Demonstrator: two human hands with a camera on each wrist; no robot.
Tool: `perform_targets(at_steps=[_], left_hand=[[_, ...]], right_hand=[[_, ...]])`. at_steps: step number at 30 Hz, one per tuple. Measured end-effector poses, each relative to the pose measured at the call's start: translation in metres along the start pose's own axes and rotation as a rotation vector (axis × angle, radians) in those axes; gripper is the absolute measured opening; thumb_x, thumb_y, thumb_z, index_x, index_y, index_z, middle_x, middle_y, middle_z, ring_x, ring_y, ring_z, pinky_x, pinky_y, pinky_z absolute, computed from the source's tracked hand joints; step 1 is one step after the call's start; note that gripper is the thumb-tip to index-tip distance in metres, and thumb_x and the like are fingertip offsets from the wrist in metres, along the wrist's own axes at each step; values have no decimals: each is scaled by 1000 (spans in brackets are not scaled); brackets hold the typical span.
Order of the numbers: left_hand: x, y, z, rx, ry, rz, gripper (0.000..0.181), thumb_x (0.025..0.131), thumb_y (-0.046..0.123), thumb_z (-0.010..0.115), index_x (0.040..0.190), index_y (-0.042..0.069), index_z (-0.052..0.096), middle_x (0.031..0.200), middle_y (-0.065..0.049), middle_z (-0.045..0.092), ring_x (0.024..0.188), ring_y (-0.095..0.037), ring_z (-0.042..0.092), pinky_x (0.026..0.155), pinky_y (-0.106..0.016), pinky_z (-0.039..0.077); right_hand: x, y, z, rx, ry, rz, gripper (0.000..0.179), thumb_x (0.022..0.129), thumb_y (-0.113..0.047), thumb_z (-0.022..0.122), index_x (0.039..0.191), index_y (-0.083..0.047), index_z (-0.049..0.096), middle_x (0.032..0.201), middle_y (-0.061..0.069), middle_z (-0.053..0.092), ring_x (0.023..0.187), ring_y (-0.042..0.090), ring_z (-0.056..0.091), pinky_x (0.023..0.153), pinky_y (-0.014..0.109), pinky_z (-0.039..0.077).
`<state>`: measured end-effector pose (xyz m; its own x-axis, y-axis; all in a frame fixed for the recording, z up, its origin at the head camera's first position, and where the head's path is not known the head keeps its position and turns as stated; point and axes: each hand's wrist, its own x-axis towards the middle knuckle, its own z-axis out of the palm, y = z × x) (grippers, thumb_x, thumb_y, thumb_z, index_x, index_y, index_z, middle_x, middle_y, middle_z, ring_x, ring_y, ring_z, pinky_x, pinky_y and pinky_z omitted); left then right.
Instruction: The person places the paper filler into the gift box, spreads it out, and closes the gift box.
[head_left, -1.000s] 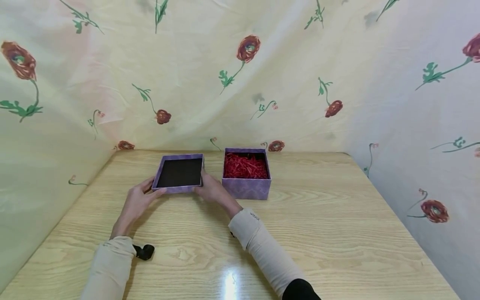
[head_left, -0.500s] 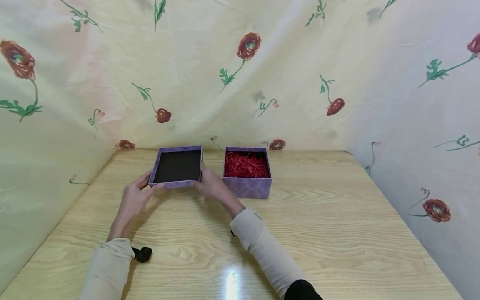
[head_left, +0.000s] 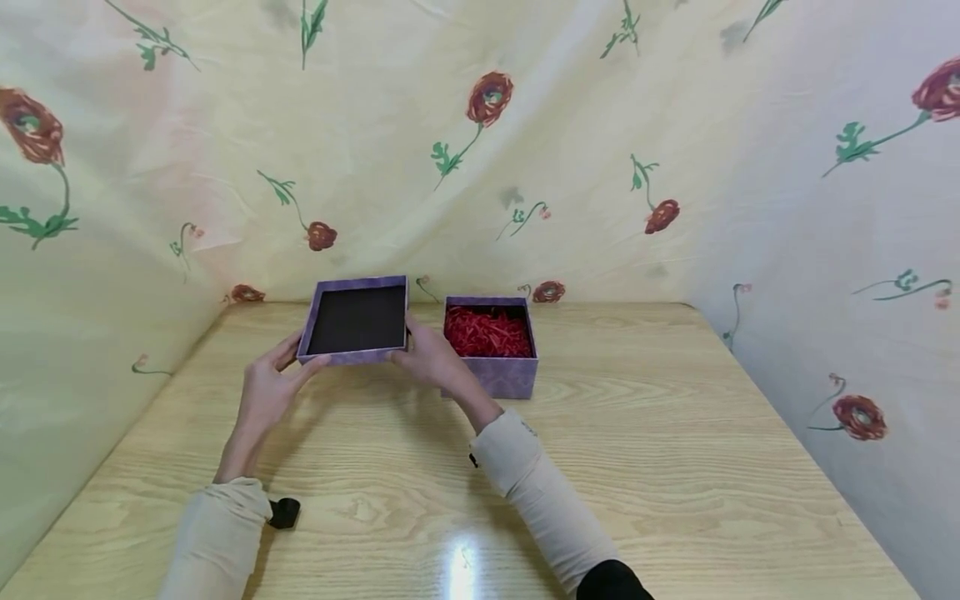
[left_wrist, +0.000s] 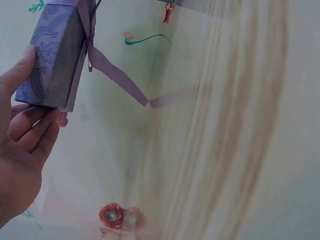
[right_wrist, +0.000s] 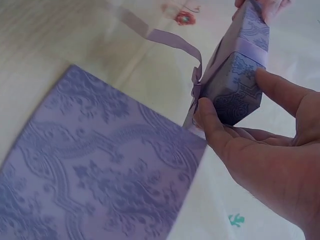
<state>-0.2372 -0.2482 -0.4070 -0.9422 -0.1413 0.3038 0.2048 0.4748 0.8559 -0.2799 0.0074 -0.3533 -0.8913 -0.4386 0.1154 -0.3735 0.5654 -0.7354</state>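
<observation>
A purple patterned box lid (head_left: 356, 321), its dark inside facing me, is raised above the table in the head view. My left hand (head_left: 266, 392) grips its near left corner, thumb along the front side. At the right side, my right hand (head_left: 435, 358) pinches the lid between thumb and fingers. A lilac ribbon (left_wrist: 120, 80) with a loose tail hangs from the lid's outer face in the left wrist view. Just right of the lid stands the matching box (head_left: 495, 379), filled with red shredded paper (head_left: 483, 333). My right forearm partly covers the box's front left side.
The wooden table (head_left: 675, 450) runs back to a flowered cloth (head_left: 375, 125) hung behind and along both sides. A black wrist-worn piece (head_left: 285, 512) sticks out by the left cuff. Light glares off the near part of the table.
Both hands have lifted the lid and moved it away from me, so its far edge now overlaps the back cloth. The box stays in place; the head view has shifted slightly.
</observation>
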Motion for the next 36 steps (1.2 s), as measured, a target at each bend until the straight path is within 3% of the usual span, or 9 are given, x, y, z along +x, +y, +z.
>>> perform_targets(at_steps=[6,10,16,18,23,25,30,35,36], left_hand=[[3,11,7,-18,25,43,73,92,37,81,151,5,53,139,-19,61,138,-32,50,112,-55,39],[7,18,16,-24,44,98,70,91,33,83,149,5,56,135,-18,64,136,-31,53,111,-54,41],[14,34,31,-31,53,162,68,90,31,84,147,3,58,132,-18,66,129,-31,60,107,-55,45],[16,39,36,-34,48,166,68,90,32,84,147,4,58,133,-18,66,128,-31,60,107,-55,45],[19,50,47,-53,22,161,70,91,35,83,148,5,57,135,-18,65,131,-31,57,105,-53,46],[20,53,52,-55,15,166,70,91,35,82,148,5,56,135,-18,65,131,-30,57,103,-49,48],[25,60,66,-90,6,183,68,90,32,84,147,4,58,134,-17,64,131,-29,58,103,-48,48],[27,68,77,-116,-22,177,70,90,32,84,147,3,57,136,-18,62,134,-30,55,109,-53,43],[28,70,79,-117,-27,174,71,90,33,84,148,3,57,137,-18,62,134,-30,55,109,-53,43]], right_hand=[[-5,-1,-17,4,1,-21,78,99,-14,72,164,-8,30,134,18,66,85,18,61,79,33,50],[-8,2,-32,53,-29,19,83,100,-16,71,165,-7,21,139,21,62,55,14,42,60,30,43],[-16,9,-55,37,-6,8,77,101,-20,70,165,-9,27,135,22,63,62,11,50,63,29,44],[-19,11,-61,26,-5,5,79,102,-21,70,165,-10,25,113,24,68,54,13,43,58,30,43],[-24,17,-74,15,19,-3,79,101,-20,70,165,-10,24,128,17,68,65,17,53,68,34,47],[-26,20,-79,19,31,-8,79,101,-19,70,165,-10,26,143,14,61,68,17,54,77,35,47],[-32,28,-91,20,44,-3,80,101,-21,70,165,-9,24,132,15,67,59,18,44,85,40,47],[-38,35,-101,69,41,-23,78,102,-18,68,165,-8,24,141,14,62,87,19,60,86,38,47],[-40,36,-103,83,38,-25,78,102,-17,68,165,-8,24,139,14,64,84,20,60,83,36,47]])
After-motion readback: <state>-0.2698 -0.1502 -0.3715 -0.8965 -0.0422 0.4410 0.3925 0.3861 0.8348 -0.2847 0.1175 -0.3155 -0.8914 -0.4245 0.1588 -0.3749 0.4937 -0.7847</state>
